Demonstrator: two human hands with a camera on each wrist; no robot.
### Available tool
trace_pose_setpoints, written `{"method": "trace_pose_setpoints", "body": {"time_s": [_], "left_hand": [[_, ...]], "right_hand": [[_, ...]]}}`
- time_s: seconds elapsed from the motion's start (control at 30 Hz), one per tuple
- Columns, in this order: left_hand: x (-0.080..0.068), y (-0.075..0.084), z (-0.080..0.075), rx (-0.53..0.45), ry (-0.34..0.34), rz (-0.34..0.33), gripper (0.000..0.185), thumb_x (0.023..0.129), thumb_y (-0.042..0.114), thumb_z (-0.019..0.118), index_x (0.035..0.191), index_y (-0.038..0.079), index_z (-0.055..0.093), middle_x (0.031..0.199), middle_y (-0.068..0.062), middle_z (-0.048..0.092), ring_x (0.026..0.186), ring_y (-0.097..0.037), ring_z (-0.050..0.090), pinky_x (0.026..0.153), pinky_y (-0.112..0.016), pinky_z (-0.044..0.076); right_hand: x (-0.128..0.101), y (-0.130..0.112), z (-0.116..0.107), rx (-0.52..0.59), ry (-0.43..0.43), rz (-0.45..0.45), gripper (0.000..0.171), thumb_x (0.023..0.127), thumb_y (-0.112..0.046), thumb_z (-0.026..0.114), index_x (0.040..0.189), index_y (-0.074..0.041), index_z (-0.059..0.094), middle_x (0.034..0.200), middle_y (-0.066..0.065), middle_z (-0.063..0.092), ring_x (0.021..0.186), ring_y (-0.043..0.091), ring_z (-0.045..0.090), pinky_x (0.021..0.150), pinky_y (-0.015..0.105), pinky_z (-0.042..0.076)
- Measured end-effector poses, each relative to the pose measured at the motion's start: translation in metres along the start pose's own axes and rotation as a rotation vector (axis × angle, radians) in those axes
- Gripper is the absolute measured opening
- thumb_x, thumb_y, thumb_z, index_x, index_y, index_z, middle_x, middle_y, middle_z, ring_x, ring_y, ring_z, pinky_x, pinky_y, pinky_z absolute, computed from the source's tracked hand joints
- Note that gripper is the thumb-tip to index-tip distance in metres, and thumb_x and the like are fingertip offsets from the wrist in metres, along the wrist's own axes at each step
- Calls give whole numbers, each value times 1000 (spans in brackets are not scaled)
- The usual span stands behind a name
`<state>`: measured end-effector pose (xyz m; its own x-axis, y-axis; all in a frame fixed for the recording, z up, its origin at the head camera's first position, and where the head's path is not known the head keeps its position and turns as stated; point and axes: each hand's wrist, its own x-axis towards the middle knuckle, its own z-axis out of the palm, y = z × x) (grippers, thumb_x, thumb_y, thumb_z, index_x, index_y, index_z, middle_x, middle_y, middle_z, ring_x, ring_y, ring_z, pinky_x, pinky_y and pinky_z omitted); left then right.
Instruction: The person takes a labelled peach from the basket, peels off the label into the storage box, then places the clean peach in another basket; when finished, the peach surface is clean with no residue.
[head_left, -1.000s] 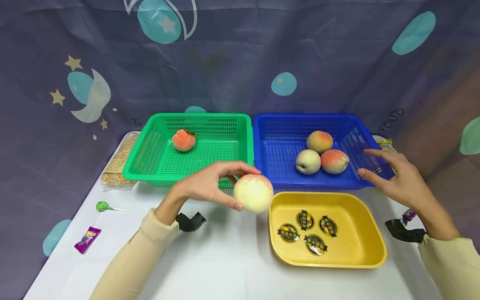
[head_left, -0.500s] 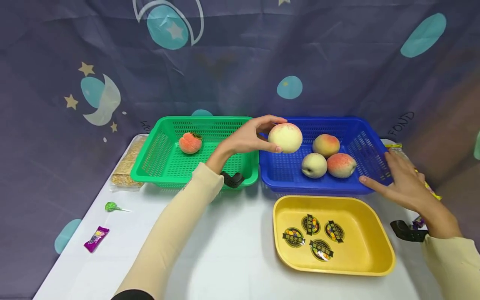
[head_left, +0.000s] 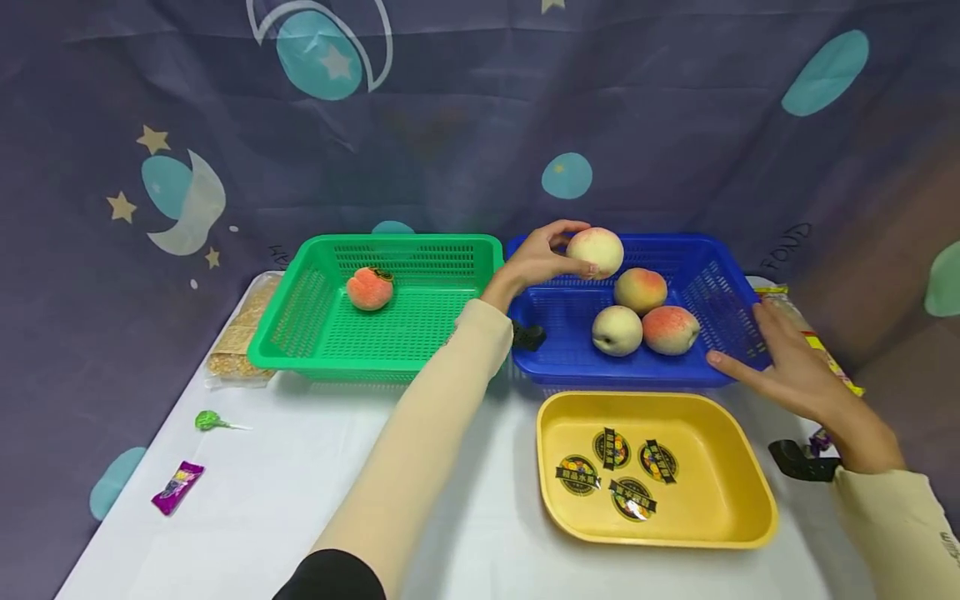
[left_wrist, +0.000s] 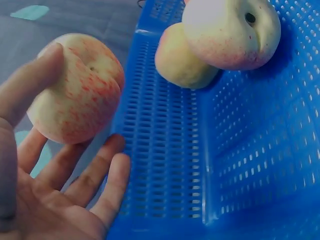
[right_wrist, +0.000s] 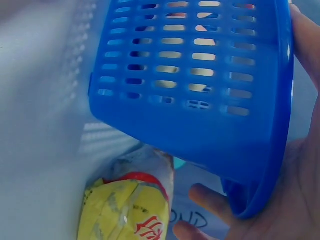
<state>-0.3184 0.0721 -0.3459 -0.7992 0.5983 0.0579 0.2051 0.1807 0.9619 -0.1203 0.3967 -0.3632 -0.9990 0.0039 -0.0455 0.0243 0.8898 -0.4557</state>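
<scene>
My left hand (head_left: 537, 257) holds a pale peach (head_left: 596, 252) between thumb and fingers, over the back of the blue basket (head_left: 555, 373). In the left wrist view this peach (left_wrist: 82, 90) shows red streaks, with the thumb on one side and the other fingers below. Inside the basket sit three peaches: a pale one (head_left: 617, 331), a redder one (head_left: 671, 330) and a yellowish one (head_left: 641, 289). At the basket's front right corner, my right hand (head_left: 798, 371) grips the rim (right_wrist: 284, 100), thumb and fingers on either side.
Left of the blue basket stands a green basket (head_left: 375, 364) with a persimmon (head_left: 370, 288). A yellow tray (head_left: 723, 467) with several stickers lies in front. Around them are a bag of kernels (head_left: 240, 333), a green lollipop (head_left: 208, 420), a purple packet (head_left: 178, 487) and a yellow packet (right_wrist: 125, 210).
My left hand has carried the peach back and to the right, from in front of the baskets to over the blue one. My right hand has come onto the basket's rim.
</scene>
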Motion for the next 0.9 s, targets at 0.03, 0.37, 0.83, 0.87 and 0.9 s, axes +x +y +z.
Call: {"method": "trace_pose_setpoints", "body": {"time_s": [0.03,0.37,0.83,0.87,0.9], "left_hand": [[3,-1,2,15,8,-9,69,82,19,85,144,19,54,135,-7,63,121,-22,61,94,-31,53],[15,-7,12,282,-77,-109,73,77,14,89,143,20,57,137,-8,61,122,-24,58,102,-37,50],[18,-16,21,481,-185,-120,76,79,10,87,147,19,53,145,-8,57,132,-25,52,109,-35,47],[18,-16,21,471,-182,-123,76,80,9,87,148,18,53,144,-9,58,132,-25,53,108,-35,48],[18,-15,21,463,-181,-126,76,81,8,86,148,17,52,143,-10,58,132,-25,54,107,-35,48]], "right_hand": [[0,0,0,4,-2,1,106,97,-51,58,161,-1,-10,167,27,-17,151,58,-8,110,84,5],[2,-1,1,8,0,2,105,98,-50,59,162,-3,-10,168,22,-19,150,61,-3,109,84,9],[2,3,3,13,-11,-3,105,98,-50,59,162,-6,-12,168,19,-21,151,59,-5,108,85,9],[2,3,3,11,-11,-2,105,98,-50,59,162,-6,-11,168,19,-20,151,59,-5,107,85,10],[2,4,3,10,-12,-2,105,98,-50,59,162,-6,-11,168,20,-20,151,59,-4,107,85,10]]}}
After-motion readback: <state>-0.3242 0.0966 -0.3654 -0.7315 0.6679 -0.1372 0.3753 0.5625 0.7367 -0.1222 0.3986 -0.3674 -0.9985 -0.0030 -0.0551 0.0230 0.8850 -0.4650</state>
